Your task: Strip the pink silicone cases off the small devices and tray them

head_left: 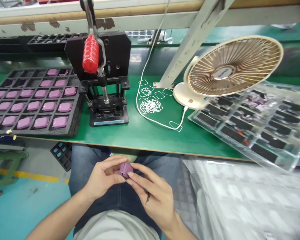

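Over my lap, in front of the bench edge, both hands hold one small purple case (125,169) with rounded corners. My left hand (103,173) pinches its left side between thumb and fingers. On the other side, the fingertips of my right hand (152,186) grip it. A thin dark item (148,198) lies against the right hand's fingers; what it is I cannot make out. Similar purple cases (40,122) sit in the grey foam tray (75,125) at the left of the bench, several to a row, with some pockets showing dark.
A black hand press (109,113) with a red lever handle (90,55) stands on the green bench (110,136). Thin white ring gaskets (151,105) lie beside a white cable (150,120). A fan (223,73) and clear plastic trays (255,130) occupy the right, above plastic sheeting (240,196).
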